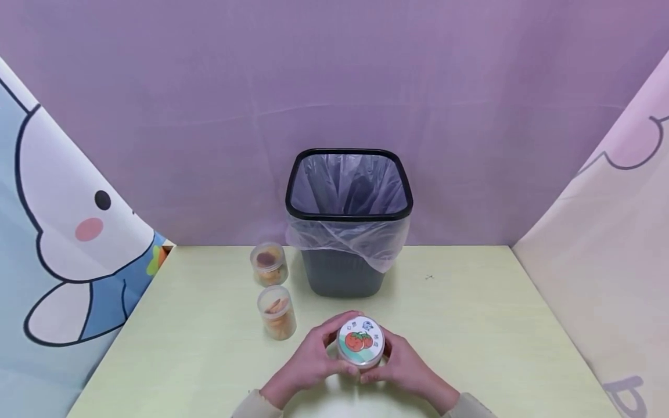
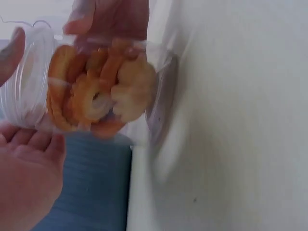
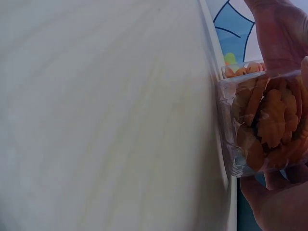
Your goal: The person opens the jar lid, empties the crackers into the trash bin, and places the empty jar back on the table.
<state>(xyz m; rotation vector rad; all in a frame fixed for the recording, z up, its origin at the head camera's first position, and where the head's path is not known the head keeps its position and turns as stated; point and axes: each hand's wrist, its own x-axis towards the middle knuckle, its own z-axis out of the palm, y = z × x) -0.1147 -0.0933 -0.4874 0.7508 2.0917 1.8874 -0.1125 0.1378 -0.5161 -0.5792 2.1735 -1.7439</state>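
Observation:
A clear jar with a tomato-printed lid [image 1: 360, 341] is gripped between both hands near the front of the table. The left hand [image 1: 319, 354] curls round its left side, the right hand [image 1: 405, 363] round its right. Orange-brown biscuits fill the jar [image 2: 101, 89] in the left wrist view, where the left hand [image 2: 26, 178] holds it low and the right hand [image 2: 113, 19] lies across from it. In the right wrist view the jar [image 3: 269, 120] is upright at the table surface, with the right hand [image 3: 284, 204] on it and the left hand [image 3: 281, 36] opposite.
Behind the jar stands a dark bin [image 1: 342, 273] with a black rim and a clear liner. Two clear jars of snacks, one farther back [image 1: 269, 267] and one nearer [image 1: 278, 319], stand left of it. Purple cloth [image 1: 334, 75] hangs behind; printed cloths flank the table [image 1: 470, 313].

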